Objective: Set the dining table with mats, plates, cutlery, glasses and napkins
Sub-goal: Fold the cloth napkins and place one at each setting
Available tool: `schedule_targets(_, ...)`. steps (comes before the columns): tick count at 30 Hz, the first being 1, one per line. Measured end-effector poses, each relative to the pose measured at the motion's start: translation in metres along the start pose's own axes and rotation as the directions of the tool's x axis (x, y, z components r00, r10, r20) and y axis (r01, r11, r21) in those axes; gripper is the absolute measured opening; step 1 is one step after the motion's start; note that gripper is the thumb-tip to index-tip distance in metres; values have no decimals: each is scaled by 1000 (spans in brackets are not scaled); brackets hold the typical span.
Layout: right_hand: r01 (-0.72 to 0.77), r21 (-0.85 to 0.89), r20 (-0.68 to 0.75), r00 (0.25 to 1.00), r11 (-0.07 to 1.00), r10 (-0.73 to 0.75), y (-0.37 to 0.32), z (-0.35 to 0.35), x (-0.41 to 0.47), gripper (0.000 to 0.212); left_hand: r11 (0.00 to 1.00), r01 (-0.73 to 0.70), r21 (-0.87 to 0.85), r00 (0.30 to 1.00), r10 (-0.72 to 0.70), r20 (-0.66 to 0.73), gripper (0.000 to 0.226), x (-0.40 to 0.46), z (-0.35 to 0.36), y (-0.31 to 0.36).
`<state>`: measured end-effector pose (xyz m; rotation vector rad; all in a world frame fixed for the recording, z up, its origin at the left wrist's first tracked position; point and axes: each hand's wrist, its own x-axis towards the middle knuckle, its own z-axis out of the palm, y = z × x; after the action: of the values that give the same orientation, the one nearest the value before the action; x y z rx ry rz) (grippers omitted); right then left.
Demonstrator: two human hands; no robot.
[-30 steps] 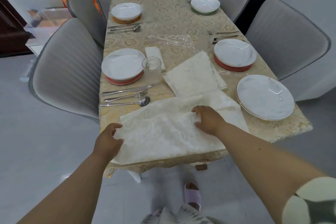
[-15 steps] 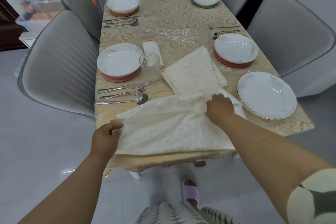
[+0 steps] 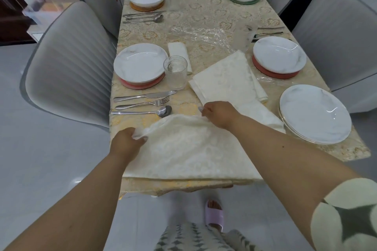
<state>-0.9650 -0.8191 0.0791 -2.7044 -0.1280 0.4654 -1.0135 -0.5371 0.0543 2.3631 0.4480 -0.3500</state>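
**Both hands working a cream napkin at the near edge of the tabletop**

The left hand [image 3: 126, 143] is reaching in from the lower left with the forearm stretched out long, its fingers curled in a closed grip round the bunched left corner of the large cream napkin [image 3: 189, 149]. The right hand [image 3: 219, 113] is crossing in from the lower right, knuckles up, wrist bent down, fingers curled onto the napkin's far edge and pinching the cloth there. The napkin is lying on the near end of the tabletop [image 3: 204, 6], its near edge hanging just over the rim, its far edge lifting into a hump between the two hands.

Taking that napkin as the landmark: just beyond its left corner a spoon [image 3: 142, 111], fork [image 3: 142, 103] and knife [image 3: 144, 96] are lying side by side. Beyond those a white plate [image 3: 140, 63] is sitting on a red mat [image 3: 142, 84], with a ribbed glass [image 3: 175, 71] just beside it. Touching the napkin's far right part, a folded cream cloth [image 3: 226, 79] is lying at an angle. To the right, a stack of white plates [image 3: 315, 114] is sitting near the rim.
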Motion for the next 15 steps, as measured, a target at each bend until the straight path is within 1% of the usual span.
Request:
schedule_targets(1, -22, 102, 63, 998, 995, 16, -3, -1, 1, 42, 999, -32, 1, 999, 32, 4, 20, -3, -3, -1)
schedule_targets(2, -36, 145, 101, 995, 989, 21, -4, 0, 2, 40, 998, -63, 4, 998, 63, 13, 23, -4, -5, -6)
schedule_targets(3, -42, 117, 123, 992, 992, 28, -5, 2, 2, 37, 995, -98, 16, 994, 97, 41, 29, -7, -8, -7)
schedule_targets(4, -53, 62, 134, 990, 997, 44, -5, 4, 4, 35, 992, -119, 38, 990, 116, 80, 30, -9, -10, -10)
schedule_targets(6, -88, -61, 132, 987, 994, 95, -7, 8, 6, 43, 985, -153, 76, 976, 139, 167, 26, -13, -14, -10)
schedule_targets(8, -111, -140, 148, 980, 984, 132, -9, 10, 7, 51, 977, -189, 94, 958, 162, 239, 23, -13, -15, -9)
schedule_targets(9, -103, -169, 162, 978, 980, 131, -10, 10, 7, 49, 981, -182, 61, 954, 162, 253, 28, -13, -15, -6)
schedule_targets(12, -5, -267, 173, 984, 964, 53, -10, 9, 9, 31, 992, -77, -97, 960, 100, 263, 60, -9, -15, 12)
schedule_targets(13, 24, -284, 155, 988, 959, 21, -10, 9, 9, 23, 992, -57, -115, 968, 83, 238, 62, -6, -13, 18)
schedule_targets(14, 47, -265, 137, 991, 963, -11, -10, 7, 8, 17, 992, -21, -125, 978, 46, 203, 59, 0, -11, 21)
schedule_targets(15, 63, -202, 124, 992, 977, -39, -9, 6, 7, 16, 992, 20, -128, 987, 1, 161, 56, 5, -10, 26)
